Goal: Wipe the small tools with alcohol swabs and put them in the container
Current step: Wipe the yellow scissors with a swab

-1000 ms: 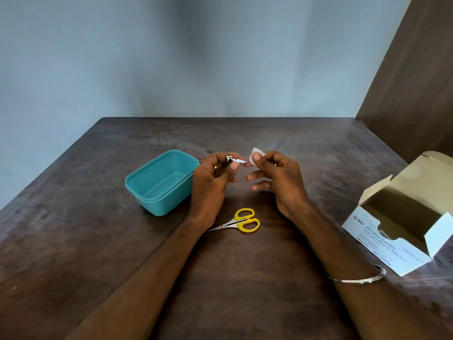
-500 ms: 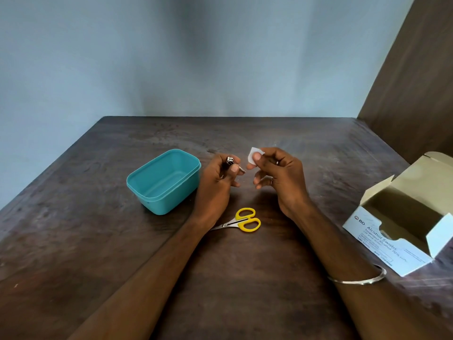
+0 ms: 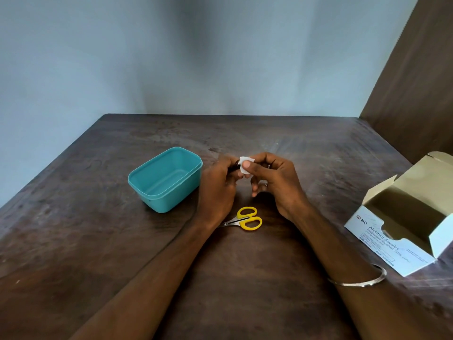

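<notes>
Both hands meet at mid-frame above the desk (image 3: 98, 241), fingers curled. Left hand (image 3: 217, 186): grip closed round a small metal tool (image 3: 237, 163), of which only a dark, shiny end shows between the fingers; what kind of tool it is cannot be told. Right hand (image 3: 274, 179): thumb and forefinger pinch a white alcohol swab (image 3: 244, 165), which lies against the exposed end of the tool. Ring on one finger of the right hand; thin metal bangle (image 3: 360, 282) on the right forearm, lower right of the frame.

Container (image 3: 166, 179): teal plastic, rectangular with rounded corners, lid off, nothing seen inside. Stands on the desk just left of the left hand, not touching it.

Scissors (image 3: 246, 220): small, yellow handles, steel blades closed. Lie flat on the desk below the hands, between the two wrists, blade tips hidden under the left wrist.

Swab box (image 3: 392, 244): white card, printed "BD Alcohol Swabs", flaps open, interior in shadow. Sits at the right edge of the frame, well apart from the hands.

Desk: dark wood, worn and streaked. Pale blue-grey wall behind; brown wood panel at upper right.
</notes>
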